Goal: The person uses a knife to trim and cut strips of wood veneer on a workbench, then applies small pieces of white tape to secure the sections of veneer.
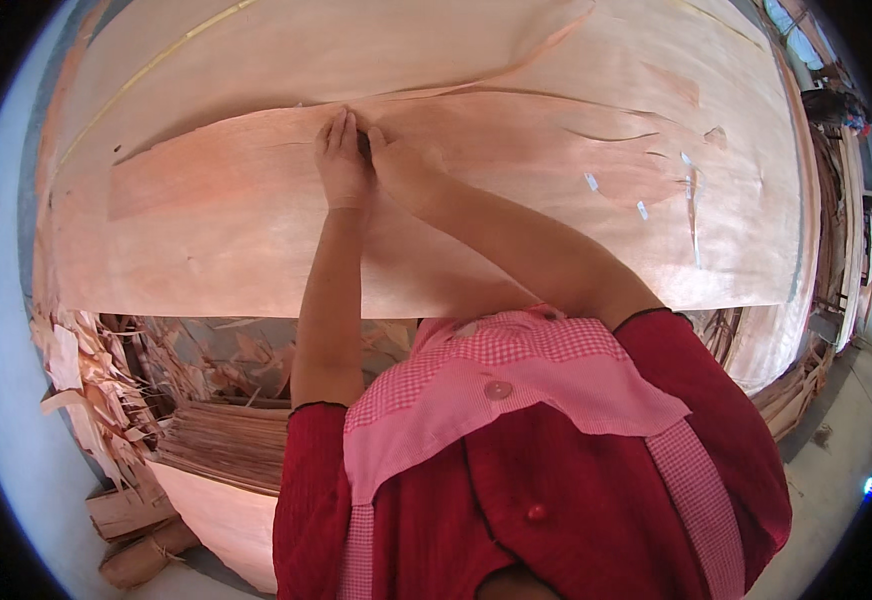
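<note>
My left hand (pixel 343 165) lies with fingers stretched forward on a large pale pinkish wood veneer sheet (pixel 206 230), at its curved, lifted upper edge. My right hand (pixel 406 172) is beside it with curled fingers, closed on or around a small dark shape (pixel 363 143) between the hands; I cannot make out whether that is an object or a gap. Above them, a thin loose strip of veneer (pixel 536 50) curls along the edge. Splits run through the sheet to the right, where small white tape pieces (pixel 590 182) are stuck on.
The wide veneer stack (pixel 796 200) spans the view. Torn veneer scraps (pixel 91 385) heap at lower left beside a lower stack of sheets (pixel 211 500). More bundles of veneer (pixel 841 230) stand at the right over a concrete floor (pixel 826 470). A pale wall (pixel 1 300) is at left.
</note>
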`<action>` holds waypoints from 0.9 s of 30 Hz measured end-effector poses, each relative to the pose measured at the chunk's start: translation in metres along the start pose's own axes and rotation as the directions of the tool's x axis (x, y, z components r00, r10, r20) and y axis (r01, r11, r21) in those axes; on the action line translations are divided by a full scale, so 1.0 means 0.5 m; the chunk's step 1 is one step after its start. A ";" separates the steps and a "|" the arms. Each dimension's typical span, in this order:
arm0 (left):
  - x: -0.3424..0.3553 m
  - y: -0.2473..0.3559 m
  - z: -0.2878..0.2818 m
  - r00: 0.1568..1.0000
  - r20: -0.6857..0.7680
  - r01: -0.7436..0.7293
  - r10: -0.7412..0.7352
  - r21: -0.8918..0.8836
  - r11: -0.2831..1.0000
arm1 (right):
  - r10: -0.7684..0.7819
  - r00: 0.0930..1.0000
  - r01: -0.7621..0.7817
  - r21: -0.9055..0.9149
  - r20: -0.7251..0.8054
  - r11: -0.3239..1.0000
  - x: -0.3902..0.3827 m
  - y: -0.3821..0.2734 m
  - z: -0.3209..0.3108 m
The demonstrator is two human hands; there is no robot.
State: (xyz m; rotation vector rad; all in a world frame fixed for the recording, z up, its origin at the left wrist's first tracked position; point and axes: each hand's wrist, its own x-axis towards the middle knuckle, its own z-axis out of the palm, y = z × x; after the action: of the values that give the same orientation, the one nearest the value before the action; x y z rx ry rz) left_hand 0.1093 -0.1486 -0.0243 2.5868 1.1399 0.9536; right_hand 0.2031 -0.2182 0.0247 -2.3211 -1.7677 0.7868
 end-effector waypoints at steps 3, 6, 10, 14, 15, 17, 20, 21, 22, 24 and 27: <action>0.002 0.004 -0.005 0.991 0.116 0.054 -0.062 0.072 0.996 | -0.030 0.986 0.025 -0.035 -0.164 0.999 -0.055 0.017 -0.008; -0.006 0.038 -0.008 0.961 0.178 0.205 -0.211 0.053 0.977 | 0.147 0.979 -0.081 0.392 -0.141 0.916 -0.120 0.086 -0.037; -0.009 0.086 -0.015 0.949 0.180 0.248 -0.259 0.080 0.965 | -0.103 0.994 0.096 -0.148 -0.040 0.984 -0.181 0.226 -0.102; -0.004 0.093 -0.022 0.950 0.211 0.202 -0.230 0.147 0.968 | -0.279 0.960 0.270 -0.257 0.000 0.928 -0.208 0.363 -0.165; -0.002 0.090 -0.021 0.953 0.210 0.193 -0.216 0.127 0.973 | -0.370 0.925 0.346 -0.207 -0.090 0.915 -0.223 0.402 -0.185; -0.002 0.083 -0.020 0.942 0.243 0.205 -0.230 0.126 0.971 | -0.191 0.979 0.202 -0.275 0.067 0.940 -0.257 0.477 -0.233; -0.004 0.082 -0.019 0.952 0.237 0.174 -0.195 0.107 0.979 | -0.086 0.990 0.104 -0.165 0.112 0.981 -0.280 0.509 -0.283; -0.005 0.085 -0.020 0.964 0.178 0.194 -0.198 0.041 0.980 | -0.124 0.991 0.124 -0.003 0.051 0.992 -0.272 0.493 -0.281; -0.005 0.087 -0.022 0.960 0.154 0.239 -0.235 -0.009 0.971 | -0.109 0.994 0.108 0.144 0.003 0.984 -0.257 0.466 -0.279; -0.004 0.095 -0.026 0.929 0.153 0.343 -0.336 -0.022 0.939 | -0.174 0.983 0.178 0.085 -0.053 0.980 -0.175 0.369 -0.236; -0.001 0.102 -0.031 0.917 0.105 0.389 -0.385 -0.022 0.921 | -0.504 0.837 0.486 -0.133 -0.214 0.864 -0.024 0.207 -0.157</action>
State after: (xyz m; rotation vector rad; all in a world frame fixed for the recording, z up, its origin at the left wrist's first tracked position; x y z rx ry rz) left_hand 0.1308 -0.1861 0.0072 2.2205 1.5080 0.7401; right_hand 0.3270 -0.2450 0.0551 -1.7563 -2.1617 0.3382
